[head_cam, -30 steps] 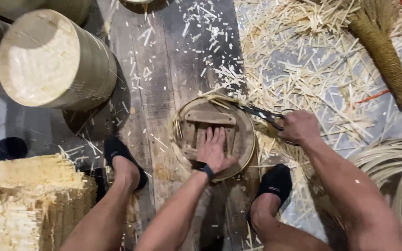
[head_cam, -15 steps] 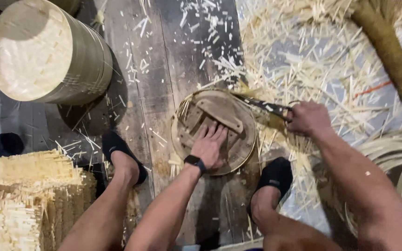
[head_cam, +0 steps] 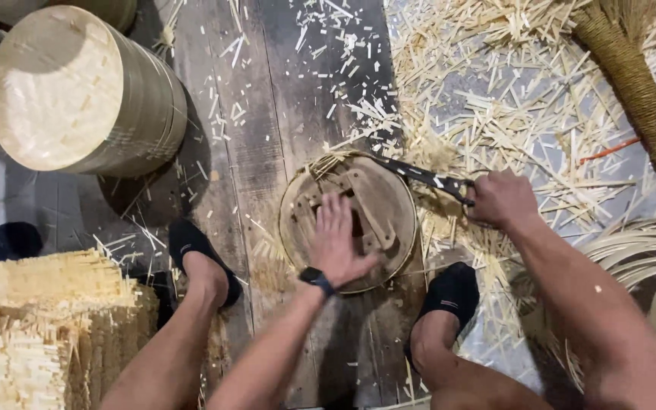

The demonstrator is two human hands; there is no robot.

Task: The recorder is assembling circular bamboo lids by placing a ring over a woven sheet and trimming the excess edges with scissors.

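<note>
My left hand [head_cam: 337,241] lies flat, fingers spread, on a round wooden form [head_cam: 385,199] with crossed slats that sits on the dark plank floor between my feet. A thin bamboo rim runs around the form's edge. My right hand [head_cam: 501,199] is closed on the handle of a dark blade [head_cam: 419,173], whose tip reaches the form's upper right rim. A black watch sits on my left wrist.
A stack of round bamboo drums [head_cam: 77,91] lies at the upper left. A bundle of cut bamboo sticks [head_cam: 36,326] stands at the lower left. Bamboo offcuts [head_cam: 510,99] litter the floor to the right, with a broom [head_cam: 632,76] and coiled bamboo strips [head_cam: 647,254].
The round form has turned under my left hand, its slats now angled differently. My right hand with the blade stays at the right rim.
</note>
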